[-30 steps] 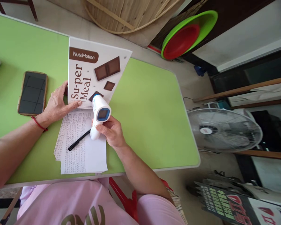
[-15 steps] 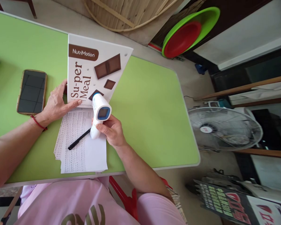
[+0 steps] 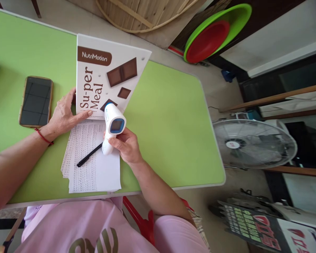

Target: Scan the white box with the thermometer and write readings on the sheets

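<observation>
My left hand (image 3: pixel 64 114) grips the near left edge of a white NutriMotion box (image 3: pixel 105 72) printed with brown chocolate squares, thumb over its front face and the other fingers mostly hidden behind. In my right hand (image 3: pixel 129 146) is a white and blue infrared thermometer (image 3: pixel 113 117), held by its handle, with its small screen facing me. Its blue tip is in front of the lower part of the box; I cannot tell whether they touch. Below lie handwritten paper sheets (image 3: pixel 107 175), and a black pen (image 3: pixel 89 154) rests slantwise on them.
A phone (image 3: pixel 37 102) in a worn case lies left of my left hand on the green table (image 3: pixel 171 133). Past the table's right end stands a fan (image 3: pixel 252 144). Green (image 3: pixel 235 21) and red (image 3: pixel 208 40) basins lean at the back; a red chair (image 3: pixel 139 218) is by me.
The view has shifted very slightly. Both hands keep the same hold on the box and the thermometer.
</observation>
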Demonstrator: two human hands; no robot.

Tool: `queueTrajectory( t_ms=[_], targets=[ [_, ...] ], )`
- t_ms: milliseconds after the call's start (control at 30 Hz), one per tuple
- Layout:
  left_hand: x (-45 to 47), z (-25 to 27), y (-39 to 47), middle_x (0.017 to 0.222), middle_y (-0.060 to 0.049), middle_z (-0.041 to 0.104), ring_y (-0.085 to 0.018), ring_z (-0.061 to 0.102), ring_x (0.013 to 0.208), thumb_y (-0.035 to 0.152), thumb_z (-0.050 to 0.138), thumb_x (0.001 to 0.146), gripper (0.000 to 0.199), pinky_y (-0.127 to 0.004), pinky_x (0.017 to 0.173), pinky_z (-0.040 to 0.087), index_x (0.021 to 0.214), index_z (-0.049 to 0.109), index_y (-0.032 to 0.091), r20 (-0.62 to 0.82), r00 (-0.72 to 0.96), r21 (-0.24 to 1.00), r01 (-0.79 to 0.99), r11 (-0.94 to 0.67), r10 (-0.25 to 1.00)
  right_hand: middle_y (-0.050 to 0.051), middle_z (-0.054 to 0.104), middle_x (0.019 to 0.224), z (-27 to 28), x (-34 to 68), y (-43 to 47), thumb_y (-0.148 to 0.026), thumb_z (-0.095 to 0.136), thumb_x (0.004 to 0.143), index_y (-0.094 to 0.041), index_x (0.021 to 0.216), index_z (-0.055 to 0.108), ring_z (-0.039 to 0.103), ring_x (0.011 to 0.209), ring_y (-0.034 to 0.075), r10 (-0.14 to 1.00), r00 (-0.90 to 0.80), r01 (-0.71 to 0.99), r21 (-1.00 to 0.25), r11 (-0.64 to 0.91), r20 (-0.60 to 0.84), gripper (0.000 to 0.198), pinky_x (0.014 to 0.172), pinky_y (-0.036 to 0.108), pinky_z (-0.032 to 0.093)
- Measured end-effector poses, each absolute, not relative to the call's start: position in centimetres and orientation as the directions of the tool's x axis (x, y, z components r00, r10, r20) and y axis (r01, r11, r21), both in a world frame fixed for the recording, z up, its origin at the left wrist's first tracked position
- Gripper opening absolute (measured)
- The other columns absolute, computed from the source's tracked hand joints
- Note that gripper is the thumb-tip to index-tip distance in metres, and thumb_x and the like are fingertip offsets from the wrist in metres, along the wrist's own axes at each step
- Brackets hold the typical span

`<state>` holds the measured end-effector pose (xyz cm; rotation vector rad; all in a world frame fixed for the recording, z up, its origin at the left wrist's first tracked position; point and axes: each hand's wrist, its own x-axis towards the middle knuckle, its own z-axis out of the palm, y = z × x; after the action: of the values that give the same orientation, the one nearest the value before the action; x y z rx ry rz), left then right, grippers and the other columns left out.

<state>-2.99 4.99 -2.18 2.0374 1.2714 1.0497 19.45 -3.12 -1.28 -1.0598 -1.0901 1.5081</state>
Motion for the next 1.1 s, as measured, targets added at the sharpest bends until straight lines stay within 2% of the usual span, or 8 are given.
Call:
queueTrajectory(
  t_ms=[800,933,1100],
  targets=[
    [-3.0,-2.0,5.0,0.133,-0.018,0.06,-0.042,0.058,0.121,0.083,0.058,0.078,0.087,-0.061,0.104,0.046,0.134,0.049,0.017,0.325,0.258,0.753,0.512,-0.414,0.91,-0.003,0.067,0.073,-1.3,19.6,-3.2,-0.045,0.086,0.063,-0.026,0.087,0.066,0.06,0.064,0.014,0.98,-0.167,-0.183,-0.973,-0.139,-0.108,0.036,0.062,0.031,0.053],
    [-2.9,-1.9,5.0,0.128,-0.016,0.062,-0.039,0.061,0.118,0.083,0.061,0.076,0.088,-0.057,0.101,0.049,0.134,0.049,0.019,0.325,0.254,0.769,0.49,-0.411,0.911,-0.002,0.068,0.079,-1.5,20.2,-3.1,-0.045,0.081,0.067,-0.026,0.091,0.066,0.061,0.066,0.014,0.993,-0.115,-0.117,-0.992,-0.046,-0.033,0.034,0.065,0.032,0.054],
    [-3.1,-2.5,5.2,0.13,-0.015,0.061,-0.039,0.059,0.12,0.084,0.065,0.072,0.095,-0.06,0.102,0.048,0.139,0.044,0.02,0.324,0.237,0.764,0.505,-0.401,0.916,0.002,0.071,0.1,-2.2,22.2,-2.2,-0.048,0.077,0.069,-0.029,0.115,0.062,0.067,0.087,0.019,0.973,0.111,0.106,-0.976,0.19,0.202,0.053,0.079,0.038,0.058]
  ],
)
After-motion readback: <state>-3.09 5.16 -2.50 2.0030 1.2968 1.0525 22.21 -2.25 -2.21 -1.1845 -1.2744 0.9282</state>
